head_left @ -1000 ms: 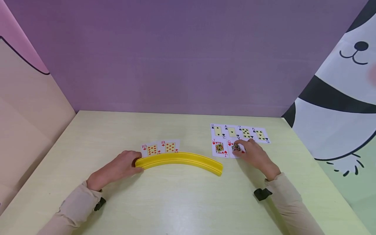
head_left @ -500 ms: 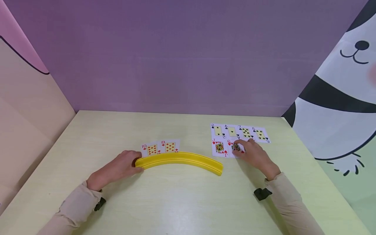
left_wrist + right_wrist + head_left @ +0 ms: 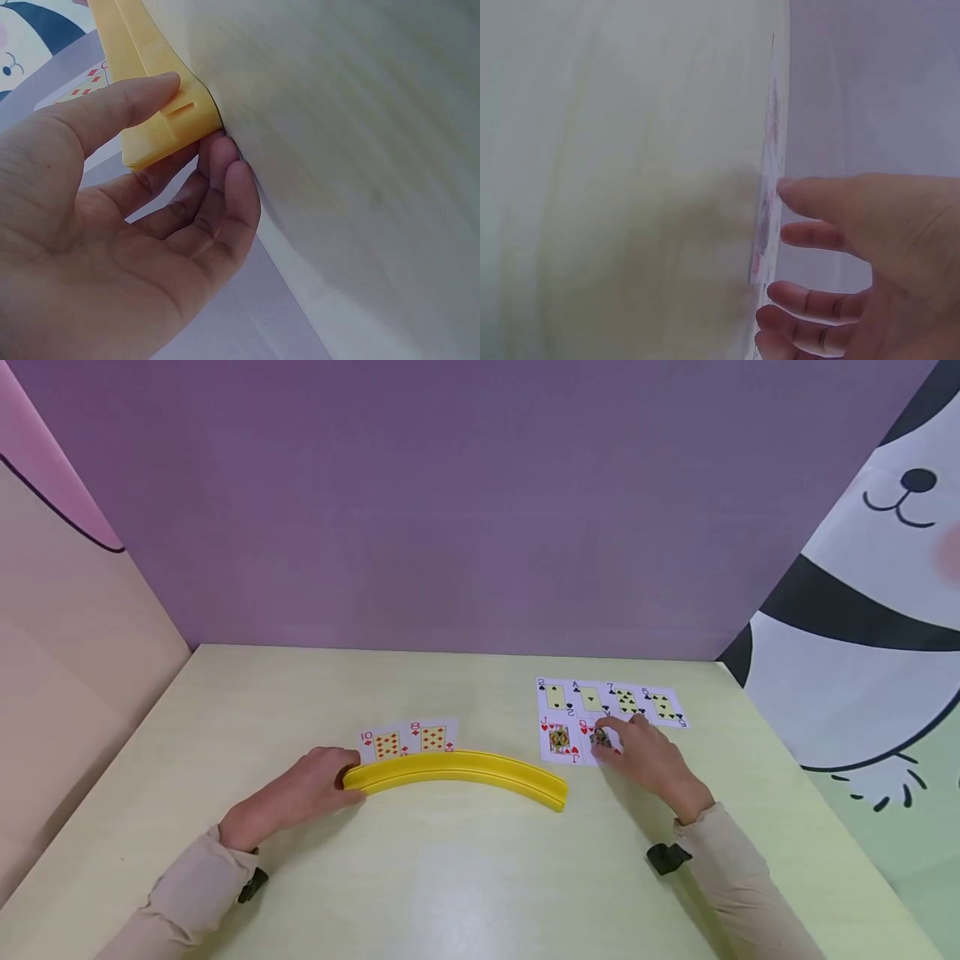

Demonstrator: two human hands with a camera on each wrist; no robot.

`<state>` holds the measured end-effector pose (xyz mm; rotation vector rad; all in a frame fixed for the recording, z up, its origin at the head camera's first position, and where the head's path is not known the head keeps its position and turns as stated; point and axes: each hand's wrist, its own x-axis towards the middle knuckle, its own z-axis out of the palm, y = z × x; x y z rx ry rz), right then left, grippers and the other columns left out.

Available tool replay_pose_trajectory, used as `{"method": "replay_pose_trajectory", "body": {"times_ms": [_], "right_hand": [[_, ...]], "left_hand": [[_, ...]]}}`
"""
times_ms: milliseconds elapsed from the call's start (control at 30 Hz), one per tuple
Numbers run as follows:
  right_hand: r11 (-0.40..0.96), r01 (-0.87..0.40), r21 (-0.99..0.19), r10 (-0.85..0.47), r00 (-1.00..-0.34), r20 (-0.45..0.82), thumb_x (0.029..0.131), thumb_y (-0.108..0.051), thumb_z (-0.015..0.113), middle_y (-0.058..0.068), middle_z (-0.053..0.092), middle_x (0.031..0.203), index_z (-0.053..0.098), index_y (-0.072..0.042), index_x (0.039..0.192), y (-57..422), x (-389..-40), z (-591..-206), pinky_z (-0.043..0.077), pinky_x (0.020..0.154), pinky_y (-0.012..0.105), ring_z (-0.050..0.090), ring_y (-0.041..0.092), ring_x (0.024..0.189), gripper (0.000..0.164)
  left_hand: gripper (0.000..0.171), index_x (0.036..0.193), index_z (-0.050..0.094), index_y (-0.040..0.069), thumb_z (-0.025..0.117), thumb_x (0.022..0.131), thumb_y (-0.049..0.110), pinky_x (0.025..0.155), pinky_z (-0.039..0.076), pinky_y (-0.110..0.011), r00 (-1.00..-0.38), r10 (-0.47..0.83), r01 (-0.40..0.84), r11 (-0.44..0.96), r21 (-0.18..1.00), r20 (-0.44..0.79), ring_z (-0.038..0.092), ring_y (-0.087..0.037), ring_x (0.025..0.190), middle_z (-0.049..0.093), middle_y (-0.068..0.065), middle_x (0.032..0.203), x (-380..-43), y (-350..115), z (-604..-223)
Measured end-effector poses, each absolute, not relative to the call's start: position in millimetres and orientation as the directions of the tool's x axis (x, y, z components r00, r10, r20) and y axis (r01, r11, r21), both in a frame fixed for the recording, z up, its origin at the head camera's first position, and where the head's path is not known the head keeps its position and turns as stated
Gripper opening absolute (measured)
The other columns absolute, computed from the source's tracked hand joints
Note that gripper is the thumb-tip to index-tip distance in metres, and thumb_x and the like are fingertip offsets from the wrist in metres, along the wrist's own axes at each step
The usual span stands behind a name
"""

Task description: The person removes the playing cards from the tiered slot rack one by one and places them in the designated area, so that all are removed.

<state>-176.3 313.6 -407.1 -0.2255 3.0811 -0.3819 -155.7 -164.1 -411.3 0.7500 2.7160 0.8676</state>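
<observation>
A curved yellow playing card holder [image 3: 457, 765] lies on the table, and my left hand [image 3: 307, 789] grips its left end. In the left wrist view the thumb [image 3: 139, 97] presses on one face, with the fingers curled round the other side. Two cards, the ten of diamonds [image 3: 387, 744] and the eight of diamonds [image 3: 433, 737], stand in it. My right hand [image 3: 651, 758] is over the queen of hearts [image 3: 600, 737], fingertips right at the card and partly covering it. To its left lies the jack of hearts [image 3: 559, 740].
Behind the red cards is a row of black ones: the two of spades [image 3: 555, 697], an ace [image 3: 591, 699], a seven [image 3: 626, 702] and a five [image 3: 663, 707]. The pale table [image 3: 450, 877] ends at a purple wall [image 3: 465, 527].
</observation>
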Motion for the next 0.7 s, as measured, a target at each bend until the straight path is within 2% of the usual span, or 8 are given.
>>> {"method": "replay_pose_trajectory", "body": {"times_ms": [100, 267, 500, 700], "right_hand": [[0.959, -0.157, -0.236, -0.154, -0.988, 0.031, 0.096, -0.032, 0.065, 0.019, 0.057, 0.102, 0.058, -0.006, 0.135, 313.2, -175.3, -404.2, 0.045, 0.058, 0.037, 0.05, 0.03, 0.087, 0.047], [0.953, -0.169, -0.252, -0.149, -0.984, 0.095, 0.097, -0.031, 0.064, 0.024, 0.059, 0.11, 0.057, -0.005, 0.135, 314.6, -172.7, -397.3, 0.051, 0.071, 0.049, 0.053, 0.033, 0.095, 0.047], [0.933, -0.22, -0.285, -0.177, -0.97, 0.169, 0.096, -0.023, 0.066, 0.022, 0.06, 0.109, 0.059, -0.004, 0.133, 308.9, -171.6, -390.1, 0.045, 0.065, 0.039, 0.052, 0.028, 0.085, 0.042], [0.915, -0.272, -0.299, -0.22, -0.955, 0.198, 0.098, -0.023, 0.063, 0.02, 0.063, 0.116, 0.063, -0.004, 0.129, 283.3, -165.9, -384.3, 0.051, 0.075, 0.046, 0.057, 0.031, 0.095, 0.036]], "left_hand": [[0.018, 0.093, 0.062, 0.005, 0.077, 0.085, 0.011, 0.06, 0.039, -0.024, -0.849, 0.528, 0.412, 0.692, 0.593, -0.026, 0.05, -0.016, 0.074, 0.056, 0.0, 0.079, -155.4, -164.5, -411.2], [0.017, 0.093, 0.062, 0.005, 0.076, 0.086, 0.01, 0.06, 0.039, -0.024, -0.847, 0.531, 0.416, 0.689, 0.594, -0.023, 0.051, -0.016, 0.074, 0.056, 0.0, 0.078, -156.2, -164.5, -411.4], [0.017, 0.095, 0.063, 0.004, 0.076, 0.086, 0.011, 0.06, 0.04, -0.024, -0.845, 0.534, 0.416, 0.687, 0.597, -0.027, 0.051, -0.016, 0.074, 0.058, 0.0, 0.081, -157.1, -163.0, -410.9], [0.017, 0.095, 0.063, 0.003, 0.076, 0.086, 0.01, 0.06, 0.04, -0.024, -0.849, 0.528, 0.413, 0.698, 0.584, -0.031, 0.051, -0.016, 0.075, 0.059, 0.0, 0.082, -156.5, -162.9, -410.1]]}}
